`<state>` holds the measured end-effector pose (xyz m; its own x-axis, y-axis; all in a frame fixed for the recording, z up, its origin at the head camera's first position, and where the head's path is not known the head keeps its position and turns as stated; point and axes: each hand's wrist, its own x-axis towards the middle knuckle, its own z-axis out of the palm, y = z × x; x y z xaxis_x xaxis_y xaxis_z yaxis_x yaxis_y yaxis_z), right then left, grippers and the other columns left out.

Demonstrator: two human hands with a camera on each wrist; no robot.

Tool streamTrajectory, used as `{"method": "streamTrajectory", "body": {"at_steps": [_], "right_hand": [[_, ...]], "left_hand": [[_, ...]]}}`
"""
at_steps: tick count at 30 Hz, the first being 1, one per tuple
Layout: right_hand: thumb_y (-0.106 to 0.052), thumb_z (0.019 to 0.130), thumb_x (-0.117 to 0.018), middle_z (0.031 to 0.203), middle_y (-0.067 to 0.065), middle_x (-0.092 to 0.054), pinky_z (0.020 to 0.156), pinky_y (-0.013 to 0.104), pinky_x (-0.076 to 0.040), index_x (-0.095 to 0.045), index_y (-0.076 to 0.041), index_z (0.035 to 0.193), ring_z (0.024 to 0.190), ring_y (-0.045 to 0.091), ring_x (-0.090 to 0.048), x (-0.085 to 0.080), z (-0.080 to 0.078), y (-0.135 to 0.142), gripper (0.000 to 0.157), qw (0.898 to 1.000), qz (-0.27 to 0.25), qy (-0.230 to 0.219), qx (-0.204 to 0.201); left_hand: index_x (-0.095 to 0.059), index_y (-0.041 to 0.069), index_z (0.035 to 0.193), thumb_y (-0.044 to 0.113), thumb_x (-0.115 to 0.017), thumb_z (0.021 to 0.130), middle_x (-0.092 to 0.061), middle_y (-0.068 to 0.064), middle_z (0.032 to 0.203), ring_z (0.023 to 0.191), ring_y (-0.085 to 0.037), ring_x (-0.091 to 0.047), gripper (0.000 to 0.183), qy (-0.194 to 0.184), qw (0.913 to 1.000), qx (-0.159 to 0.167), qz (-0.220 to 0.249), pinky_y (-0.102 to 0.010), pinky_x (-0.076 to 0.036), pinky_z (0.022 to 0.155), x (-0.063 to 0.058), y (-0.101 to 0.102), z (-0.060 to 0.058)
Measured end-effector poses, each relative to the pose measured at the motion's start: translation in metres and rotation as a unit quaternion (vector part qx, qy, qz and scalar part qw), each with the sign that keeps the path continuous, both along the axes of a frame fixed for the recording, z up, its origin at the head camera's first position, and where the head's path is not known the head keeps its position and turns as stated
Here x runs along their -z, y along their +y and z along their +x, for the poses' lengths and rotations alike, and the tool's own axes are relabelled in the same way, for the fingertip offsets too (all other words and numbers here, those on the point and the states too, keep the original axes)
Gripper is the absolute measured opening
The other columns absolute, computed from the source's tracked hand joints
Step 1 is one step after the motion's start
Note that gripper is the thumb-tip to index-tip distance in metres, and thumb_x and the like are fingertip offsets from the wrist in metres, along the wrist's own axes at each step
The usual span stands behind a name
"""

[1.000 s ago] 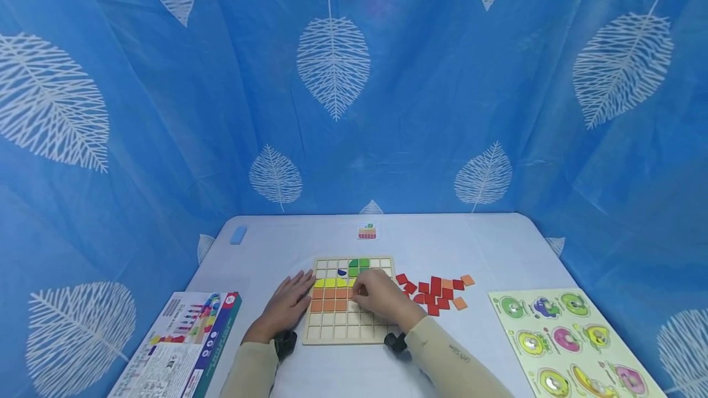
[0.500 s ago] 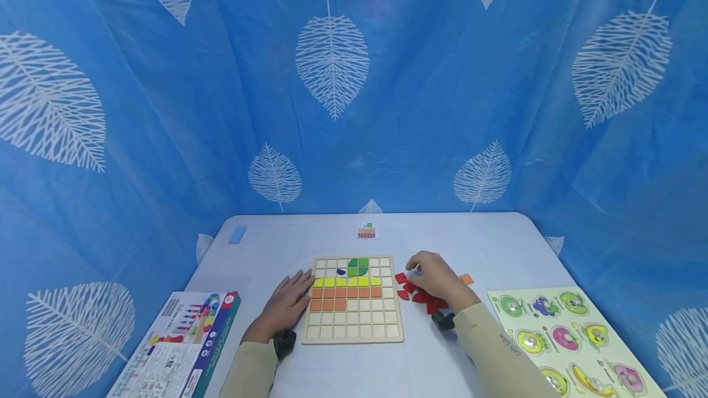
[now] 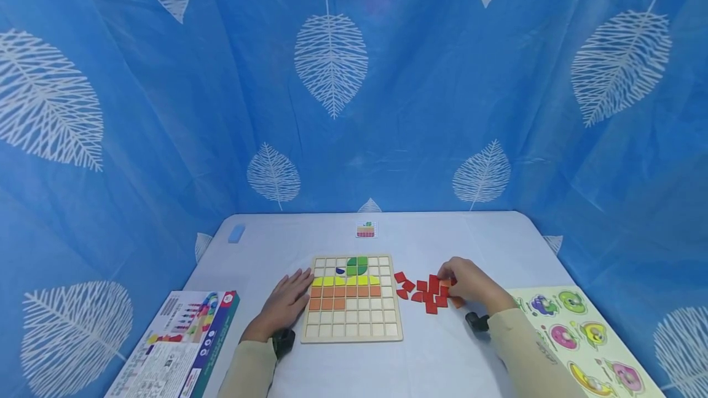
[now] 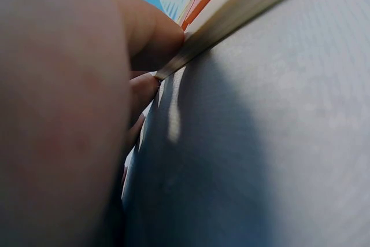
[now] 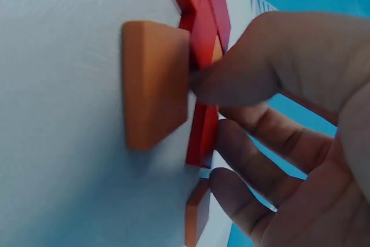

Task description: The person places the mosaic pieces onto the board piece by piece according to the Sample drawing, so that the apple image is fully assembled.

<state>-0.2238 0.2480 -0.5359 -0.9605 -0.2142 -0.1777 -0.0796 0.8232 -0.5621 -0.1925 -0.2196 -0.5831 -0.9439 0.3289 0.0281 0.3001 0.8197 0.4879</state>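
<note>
My left hand (image 3: 284, 301) lies with extended fingers against the left side of a wooden grid board (image 3: 354, 331); in the left wrist view its fingertips touch the board's edge (image 4: 231, 18). Yellow, green and dark blue pieces and orange tiles (image 3: 336, 292) fill part of the grid. To the board's right, my right hand (image 3: 470, 282) reaches into a loose pile of red tiles (image 3: 431, 307). In the right wrist view the thumb (image 5: 231, 79) is close beside an orange tile (image 5: 165, 79), the fingers spread over red tiles and near another orange tile (image 5: 198, 212).
A small picture card (image 3: 365, 230) lies behind the board, and a blue block (image 3: 236, 233) at the back left. A printed box (image 3: 171, 349) stands front left. A fruit puzzle board (image 3: 586, 349) is at the right, partly under the right forearm.
The right hand has left the grid board and moved right, over the red pile to its far end. More orange tiles show uncovered on the board. The left hand stays put.
</note>
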Motion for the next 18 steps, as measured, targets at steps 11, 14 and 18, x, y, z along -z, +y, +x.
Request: {"method": "streamTrajectory", "body": {"at_steps": [11, 14, 18], "right_hand": [[0.000, 0.080, -0.089, 0.096, 0.004, -0.064, 0.075, 0.034, -0.062, -0.074, -0.009, 0.105, 0.090, 0.023, -0.061, 0.0072, -0.0074, -0.0005, 0.030, 1.000, -0.003, -0.004, 0.028], [-0.002, 0.079, -0.091, 0.093, 0.003, -0.064, 0.074, 0.032, -0.062, -0.074, -0.009, 0.102, 0.086, 0.022, -0.061, 0.0086, -0.0090, -0.0005, 0.029, 1.000, 0.002, 0.002, 0.031], [-0.004, 0.079, -0.092, 0.090, 0.003, -0.063, 0.073, 0.033, -0.061, -0.073, -0.009, 0.100, 0.084, 0.021, -0.059, 0.0099, -0.0098, 0.0003, 0.028, 0.999, 0.010, 0.013, 0.028]], "left_hand": [[-0.046, 0.009, 0.160, 0.026, -0.054, 0.111, -0.036, -0.007, 0.168, 0.157, -0.030, -0.021, 0.053, 0.000, 1.0000, -0.003, 0.001, -0.051, -0.011, 0.127, 0.0033, 0.0002, -0.0006], [-0.046, 0.008, 0.160, 0.026, -0.055, 0.110, -0.036, -0.008, 0.168, 0.157, -0.030, -0.022, 0.053, 0.001, 1.0000, -0.004, -0.003, -0.051, -0.011, 0.127, 0.0042, 0.0003, -0.0006], [-0.046, 0.007, 0.160, 0.024, -0.055, 0.110, -0.037, -0.009, 0.167, 0.157, -0.031, -0.023, 0.053, 0.006, 1.0000, -0.002, -0.004, -0.051, -0.011, 0.127, 0.0036, 0.0005, -0.0015]]}}
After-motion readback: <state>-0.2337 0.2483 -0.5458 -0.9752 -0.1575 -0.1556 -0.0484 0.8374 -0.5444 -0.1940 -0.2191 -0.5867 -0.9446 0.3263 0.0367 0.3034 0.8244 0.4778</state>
